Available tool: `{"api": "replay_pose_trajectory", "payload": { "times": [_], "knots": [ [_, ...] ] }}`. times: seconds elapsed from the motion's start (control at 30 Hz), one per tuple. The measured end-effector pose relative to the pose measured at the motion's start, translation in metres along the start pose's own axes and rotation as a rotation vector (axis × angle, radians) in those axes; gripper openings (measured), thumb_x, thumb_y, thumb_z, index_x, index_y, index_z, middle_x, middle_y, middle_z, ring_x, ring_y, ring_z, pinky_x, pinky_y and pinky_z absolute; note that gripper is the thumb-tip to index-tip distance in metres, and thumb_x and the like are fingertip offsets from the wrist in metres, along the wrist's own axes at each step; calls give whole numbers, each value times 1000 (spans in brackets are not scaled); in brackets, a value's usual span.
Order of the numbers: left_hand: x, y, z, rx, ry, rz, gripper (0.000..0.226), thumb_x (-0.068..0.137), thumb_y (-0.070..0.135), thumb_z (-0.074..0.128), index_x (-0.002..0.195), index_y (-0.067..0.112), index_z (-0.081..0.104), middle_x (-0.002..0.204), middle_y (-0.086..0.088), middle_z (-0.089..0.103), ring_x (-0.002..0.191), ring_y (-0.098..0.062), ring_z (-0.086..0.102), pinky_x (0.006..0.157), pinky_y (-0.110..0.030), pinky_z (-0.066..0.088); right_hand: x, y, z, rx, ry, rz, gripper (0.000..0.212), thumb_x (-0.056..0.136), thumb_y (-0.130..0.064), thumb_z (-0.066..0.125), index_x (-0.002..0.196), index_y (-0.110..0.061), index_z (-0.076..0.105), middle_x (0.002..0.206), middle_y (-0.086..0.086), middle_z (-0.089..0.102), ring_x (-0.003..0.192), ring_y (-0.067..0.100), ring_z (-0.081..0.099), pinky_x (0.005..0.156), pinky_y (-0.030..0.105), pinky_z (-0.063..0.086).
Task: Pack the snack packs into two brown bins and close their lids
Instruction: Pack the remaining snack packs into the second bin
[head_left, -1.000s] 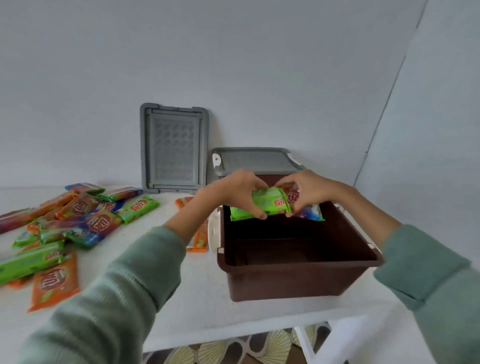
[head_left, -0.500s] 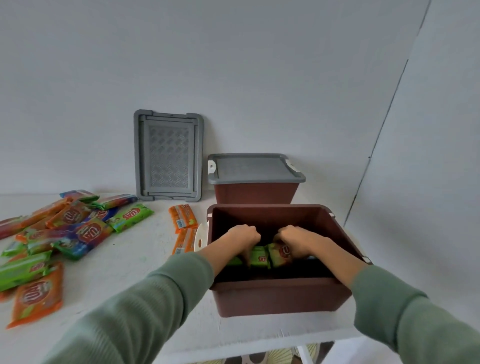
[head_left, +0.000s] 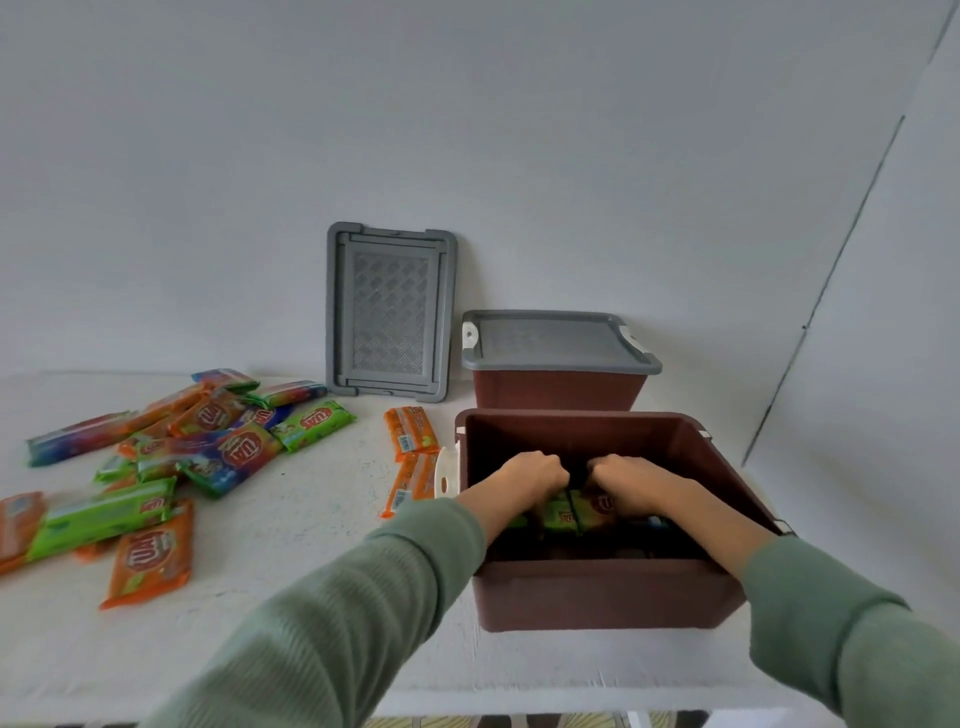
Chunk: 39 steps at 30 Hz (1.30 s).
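The snack packs (head_left: 571, 512), held up over the open brown bin (head_left: 602, 597) a second ago, have been pushed down inside it. They are gripped by the left hand (head_left: 535, 475) and the right hand (head_left: 631, 480). Many packs (head_left: 171, 467) are left by the table's (head_left: 311, 519) left edge, so more must be packed.

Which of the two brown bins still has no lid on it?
The near bin, the one both hands are reaching into. The far bin behind it already wears a grey lid.

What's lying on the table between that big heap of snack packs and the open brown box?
In the head view, two orange snack packs lie on the white table between the heap of packs and the open brown bin; the rest is bare.
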<state>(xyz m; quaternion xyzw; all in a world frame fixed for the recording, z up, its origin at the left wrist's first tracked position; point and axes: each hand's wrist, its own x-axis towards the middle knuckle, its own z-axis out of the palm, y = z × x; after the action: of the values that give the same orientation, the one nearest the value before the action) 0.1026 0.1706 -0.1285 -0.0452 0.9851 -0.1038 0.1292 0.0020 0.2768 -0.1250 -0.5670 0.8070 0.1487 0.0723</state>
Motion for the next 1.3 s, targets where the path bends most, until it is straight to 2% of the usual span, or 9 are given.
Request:
{"api": "replay_pose_trajectory", "payload": {
  "times": [0.13, 0.3, 0.5, 0.6, 0.8, 0.9, 1.03, 1.13, 1.3],
  "knots": [
    [-15, -16, -15, -316, 72, -51, 59, 75, 48, 70, 117, 8, 61, 107, -9, 64, 101, -27, 61, 84, -36, 51, -4, -1, -21, 173, 65, 58, 46, 79, -33, 68, 124, -26, 58, 121, -3, 63, 109, 16, 59, 84, 30, 50],
    [-75, -74, -38, -552, 393, -110, 31, 89, 24, 59, 114, 6, 64, 111, -9, 68, 101, -21, 63, 93, -32, 49, 3, -36, -80, 358, 355, 54, 37, 82, -28, 67, 118, -21, 63, 108, 1, 69, 96, 17, 63, 86, 35, 51],
    [-185, -164, -5, -604, 507, -416, 25, 87, 15, 60, 110, 7, 66, 107, -8, 69, 94, -16, 64, 90, -23, 48, 40, -150, -136, 413, 482, -185, 47, 85, -25, 64, 130, -18, 53, 117, 1, 63, 100, 12, 61, 82, 23, 45],
    [-241, -199, 30, -598, 422, -598, 29, 85, 16, 63, 113, 13, 66, 110, -4, 69, 93, -15, 63, 89, -24, 49, 58, -224, -146, 438, 457, -300, 45, 86, -24, 63, 129, -16, 54, 126, 7, 60, 113, 22, 57, 93, 34, 46],
    [-323, -232, 115, -609, 261, -813, 52, 81, 18, 69, 130, 16, 51, 134, -5, 53, 119, -20, 50, 98, -30, 41, 99, -355, -105, 464, 325, -312, 24, 85, -28, 61, 98, -8, 63, 112, 12, 62, 103, 27, 57, 69, 30, 44],
    [-339, -241, 150, -643, 164, -880, 72, 80, 27, 71, 142, 20, 35, 146, -5, 38, 134, -23, 34, 111, -39, 27, 115, -403, -70, 510, 185, -232, 48, 84, -40, 61, 118, -6, 53, 127, 12, 50, 119, 27, 46, 88, 36, 45],
    [-343, -253, 178, -610, 129, -859, 75, 80, 31, 69, 144, 25, 30, 150, -4, 31, 137, -25, 28, 113, -44, 21, 118, -436, -37, 575, 149, -165, 85, 85, -53, 53, 145, -5, 17, 148, 11, 28, 134, 27, 29, 106, 38, 33],
    [-343, -256, 184, -605, 166, -869, 71, 81, 30, 68, 142, 27, 33, 149, -4, 34, 135, -26, 31, 111, -44, 24, 116, -442, -28, 524, 215, -140, 89, 87, -56, 46, 147, -1, 9, 152, 15, 20, 138, 29, 21, 111, 40, 26],
    [-343, -260, 179, -547, 181, -850, 73, 75, 36, 73, 138, 28, 37, 142, -1, 43, 128, -22, 41, 105, -39, 35, 120, -445, -33, 537, 117, -163, 91, 87, -44, 52, 147, 1, 1, 155, 18, 8, 143, 31, 10, 115, 40, 20]
  ]
}}
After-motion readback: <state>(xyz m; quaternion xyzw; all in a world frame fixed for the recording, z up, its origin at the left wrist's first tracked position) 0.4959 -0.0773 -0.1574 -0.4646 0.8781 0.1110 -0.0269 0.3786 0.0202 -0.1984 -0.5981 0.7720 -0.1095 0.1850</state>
